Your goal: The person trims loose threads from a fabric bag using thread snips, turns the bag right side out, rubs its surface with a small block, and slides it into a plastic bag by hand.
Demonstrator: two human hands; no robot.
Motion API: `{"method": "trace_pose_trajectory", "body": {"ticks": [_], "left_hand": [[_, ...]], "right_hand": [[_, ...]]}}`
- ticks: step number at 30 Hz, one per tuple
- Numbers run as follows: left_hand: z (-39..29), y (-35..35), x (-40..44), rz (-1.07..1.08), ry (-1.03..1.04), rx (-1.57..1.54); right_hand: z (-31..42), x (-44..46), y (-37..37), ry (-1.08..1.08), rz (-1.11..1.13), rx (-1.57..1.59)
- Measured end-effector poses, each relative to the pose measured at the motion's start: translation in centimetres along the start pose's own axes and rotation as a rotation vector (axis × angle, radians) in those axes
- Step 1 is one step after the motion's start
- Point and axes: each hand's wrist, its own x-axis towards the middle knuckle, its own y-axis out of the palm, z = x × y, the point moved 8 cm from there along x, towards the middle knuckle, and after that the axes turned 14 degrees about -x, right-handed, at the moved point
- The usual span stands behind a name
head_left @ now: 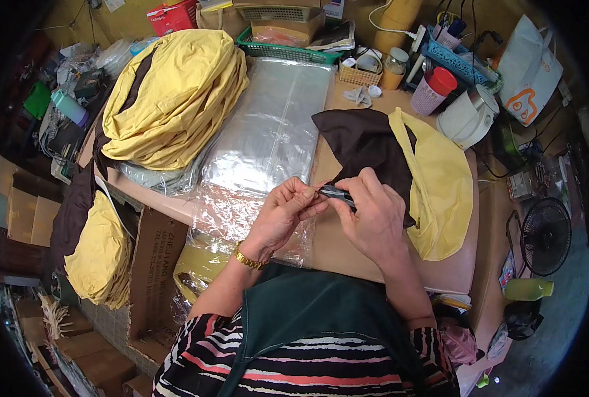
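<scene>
The hands are together over the desk [337, 246]: the right hand [374, 215] is closed on a small dark tool [338, 195], its tip at the left hand [284, 215], whose grip I cannot tell. Just beyond lies brown-and-yellow cloth [445, 188]. Clear plastic sleeves [268, 126] crowd the left side, before a yellow cloth heap [169, 99]. A white kettle [465, 119] and red cup [442, 81] stand back right.

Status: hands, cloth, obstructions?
Right hand gripping black tool. Left hand pinched at its tip. Brown-and-yellow cloth on table, beside right hand. No obstruction seen.
</scene>
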Motion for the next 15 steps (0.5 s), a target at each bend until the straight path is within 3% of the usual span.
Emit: {"method": "trace_pose_trajectory", "body": {"ticks": [9,15], "left_hand": [[-0.2,-0.1,-0.5,-0.01,0.041,0.172],[-0.4,0.5,-0.5,-0.036,0.034,0.085]], "right_hand": [[0.0,-0.1,0.5,0.043,-0.007,0.073],[0.4,0.0,-0.6,0.001,-0.022,0.033]]}}
